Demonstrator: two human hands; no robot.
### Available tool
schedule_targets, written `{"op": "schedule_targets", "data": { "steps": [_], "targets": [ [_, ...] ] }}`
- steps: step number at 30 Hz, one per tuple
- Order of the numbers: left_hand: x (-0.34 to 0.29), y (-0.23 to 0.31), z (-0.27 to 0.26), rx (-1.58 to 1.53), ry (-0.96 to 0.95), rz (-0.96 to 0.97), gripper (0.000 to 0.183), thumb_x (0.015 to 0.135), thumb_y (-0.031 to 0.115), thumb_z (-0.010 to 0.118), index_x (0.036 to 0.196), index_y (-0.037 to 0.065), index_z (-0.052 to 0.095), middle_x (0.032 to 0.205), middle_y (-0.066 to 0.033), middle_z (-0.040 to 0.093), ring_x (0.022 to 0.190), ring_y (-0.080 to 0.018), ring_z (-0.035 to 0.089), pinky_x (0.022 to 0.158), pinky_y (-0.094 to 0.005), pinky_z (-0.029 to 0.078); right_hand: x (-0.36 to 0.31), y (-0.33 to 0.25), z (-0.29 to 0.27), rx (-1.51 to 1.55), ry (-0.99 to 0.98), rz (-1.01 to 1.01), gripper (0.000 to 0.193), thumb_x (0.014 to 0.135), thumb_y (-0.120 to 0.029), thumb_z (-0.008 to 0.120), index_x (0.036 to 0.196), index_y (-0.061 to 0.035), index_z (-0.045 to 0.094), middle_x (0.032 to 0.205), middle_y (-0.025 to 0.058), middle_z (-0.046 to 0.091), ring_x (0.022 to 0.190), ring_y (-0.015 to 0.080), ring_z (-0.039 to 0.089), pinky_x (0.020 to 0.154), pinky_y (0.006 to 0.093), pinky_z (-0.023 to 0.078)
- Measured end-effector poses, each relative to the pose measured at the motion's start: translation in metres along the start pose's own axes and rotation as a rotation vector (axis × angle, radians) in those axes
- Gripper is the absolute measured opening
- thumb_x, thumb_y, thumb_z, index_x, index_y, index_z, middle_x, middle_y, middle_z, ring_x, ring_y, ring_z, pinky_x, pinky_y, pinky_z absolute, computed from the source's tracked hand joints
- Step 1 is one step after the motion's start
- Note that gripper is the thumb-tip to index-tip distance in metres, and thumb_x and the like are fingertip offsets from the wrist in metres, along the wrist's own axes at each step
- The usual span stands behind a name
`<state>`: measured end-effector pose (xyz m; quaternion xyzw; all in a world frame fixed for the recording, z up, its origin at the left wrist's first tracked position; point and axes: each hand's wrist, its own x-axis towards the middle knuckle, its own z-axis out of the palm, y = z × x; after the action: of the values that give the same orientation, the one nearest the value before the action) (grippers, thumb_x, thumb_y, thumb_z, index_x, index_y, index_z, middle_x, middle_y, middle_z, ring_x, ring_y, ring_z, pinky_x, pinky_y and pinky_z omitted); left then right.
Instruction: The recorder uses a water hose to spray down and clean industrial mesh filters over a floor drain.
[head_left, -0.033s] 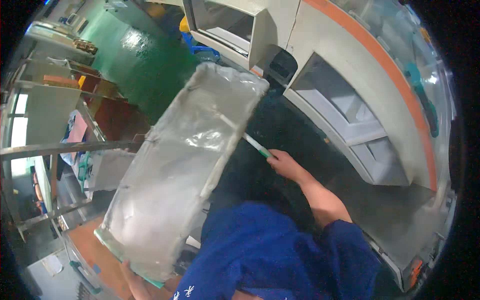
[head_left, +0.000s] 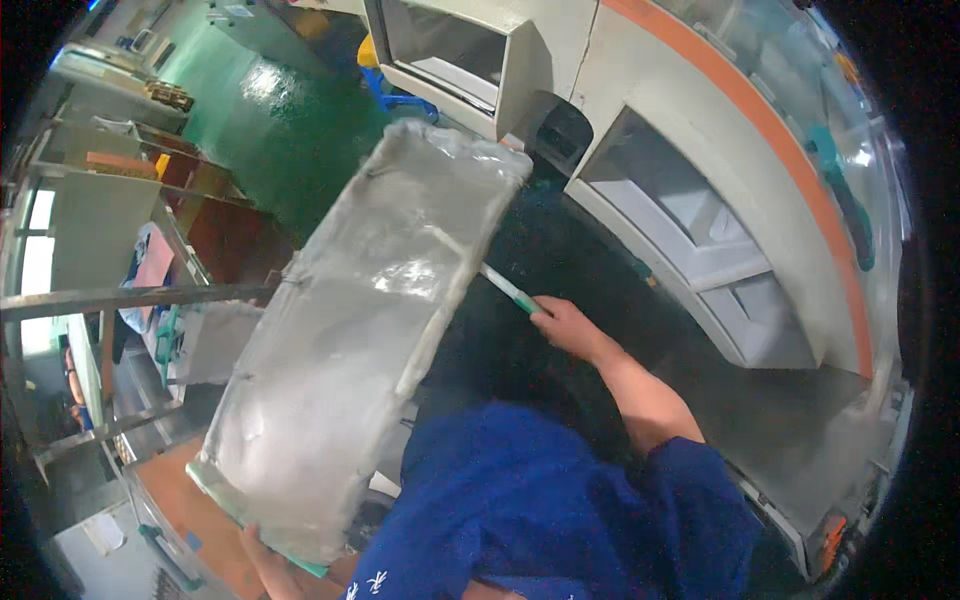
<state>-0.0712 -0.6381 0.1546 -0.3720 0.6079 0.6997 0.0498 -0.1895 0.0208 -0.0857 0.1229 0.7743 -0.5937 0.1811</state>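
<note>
A long rectangular panel (head_left: 330,340), covered in cloudy, shiny plastic film, slants from lower left to upper centre. At its near end runs a pale green strip (head_left: 222,500). My left hand (head_left: 262,552) is at that end, by the strip, its fingers mostly hidden. My right hand (head_left: 566,326) is closed round the green end of a slim white-and-green stick (head_left: 508,287), to the right of the panel. The stick reaches the panel's right edge, and a pale line carries on across the film; whether it lies over or under the film I cannot tell.
A large cream machine housing (head_left: 760,150) with an orange stripe and recessed openings curves along the right. A metal rail (head_left: 130,297) crosses at left, before shelving. Beneath the panel's near end is a brown board (head_left: 165,480). Green floor (head_left: 290,130) spreads beyond; a blue frame (head_left: 400,98) stands there.
The panel's far end has shifted slightly left and up. My right hand and the stick have moved slightly left with it.
</note>
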Motion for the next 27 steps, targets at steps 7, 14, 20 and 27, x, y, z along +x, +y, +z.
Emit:
{"op": "schedule_targets", "data": {
  "steps": [7, 14, 20, 27],
  "targets": [
    [0.072, 0.000, -0.015, 0.082, -0.102, 0.173, 0.077, 0.085, 0.040, 0.063, 0.149, 0.004, 0.038, 0.143, -0.0175, 0.048, 0.128, -0.0364, 0.051, 0.105, -0.0513, 0.046, 0.021, -0.050, 0.007, 0.266, -0.016, 0.098, 0.019, 0.097, -0.020, 0.056, 0.107, -0.0053, 0.062, 0.076, -0.0002, 0.053, 0.064, 0.0101, 0.053, 0.056, 0.0287, 0.047],
    [0.165, -0.004, -0.051, 0.099, -0.134, 0.244, 0.094, 0.075, 0.051, 0.076, 0.142, -0.005, 0.039, 0.127, -0.0165, 0.054, 0.115, -0.0313, 0.059, 0.093, -0.0458, 0.053, 0.042, -0.050, 0.005, 0.160, 0.104, 0.205, 0.032, 0.097, -0.019, 0.057, 0.124, -0.0030, 0.063, 0.076, 0.0003, 0.056, 0.062, 0.0109, 0.054, 0.054, 0.0284, 0.046],
    [0.161, 0.039, -0.005, 0.143, -0.094, 0.368, 0.092, 0.077, 0.048, 0.078, 0.143, -0.003, 0.039, 0.127, -0.0151, 0.055, 0.112, -0.0296, 0.061, 0.092, -0.0435, 0.055, 0.057, -0.060, 0.023, 0.135, 0.089, 0.220, 0.035, 0.097, -0.019, 0.055, 0.127, -0.0035, 0.062, 0.075, -0.0005, 0.054, 0.062, 0.0102, 0.052, 0.054, 0.0283, 0.045],
    [0.184, 0.019, -0.014, 0.107, -0.075, 0.375, 0.088, 0.078, 0.049, 0.073, 0.142, -0.002, 0.040, 0.126, -0.0152, 0.056, 0.110, -0.0301, 0.062, 0.091, -0.0452, 0.055, 0.060, -0.073, 0.030, 0.214, 0.128, 0.167, 0.033, 0.096, -0.017, 0.055, 0.125, -0.0038, 0.063, 0.076, -0.0013, 0.055, 0.062, 0.0089, 0.051, 0.055, 0.0267, 0.043]
  ]
}}
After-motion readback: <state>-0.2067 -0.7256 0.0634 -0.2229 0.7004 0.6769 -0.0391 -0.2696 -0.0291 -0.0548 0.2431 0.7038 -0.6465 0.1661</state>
